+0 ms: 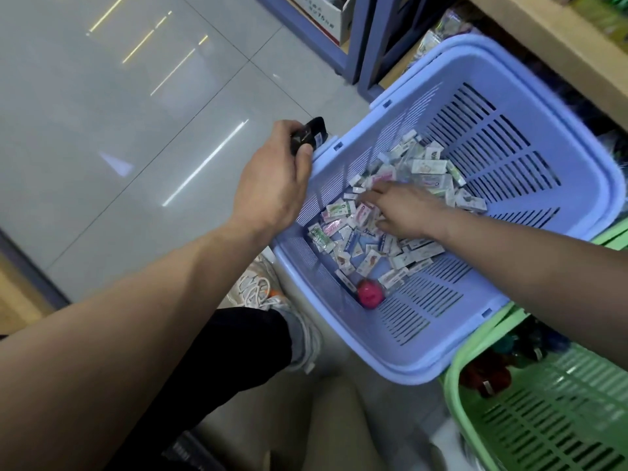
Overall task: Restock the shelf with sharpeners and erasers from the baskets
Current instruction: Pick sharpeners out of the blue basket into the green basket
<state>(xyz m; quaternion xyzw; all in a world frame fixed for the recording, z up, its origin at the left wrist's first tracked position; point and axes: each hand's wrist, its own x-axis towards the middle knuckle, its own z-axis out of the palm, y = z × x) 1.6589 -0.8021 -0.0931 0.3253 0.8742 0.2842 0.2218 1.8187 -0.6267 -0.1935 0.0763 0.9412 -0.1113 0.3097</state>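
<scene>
Erasers (339,232), small wrapped blocks in a loose heap, cover the bottom of the blue basket (492,137), thickest from its middle toward the far corner. A pink round thing (370,294) lies among them at the near corner. The right hand (404,212) reaches down into the heap with its fingers laid across the wrappers; I cannot tell whether they have closed on any block. The left hand (272,185) hangs just outside the basket's left rim, fingers and thumb curled tight round a black item (307,136) with a small label. It may be a sharpener, but it is too blurred to say.

Against the blue basket's near right corner stands a green basket (452,368) holding dark lumps (486,375) that I cannot identify. A wooden shelf (543,39) runs past the far side of both baskets, its contents mostly out of view. A shoe (265,290) rests on the tiled floor (136,113) beside the blue basket.

By my reading the restocking has a long way to go. The heap is large, both baskets hold stock, and nothing here shows any goods placed on the shelf. This looks like the picking step, with carrying and placing yet to come.
</scene>
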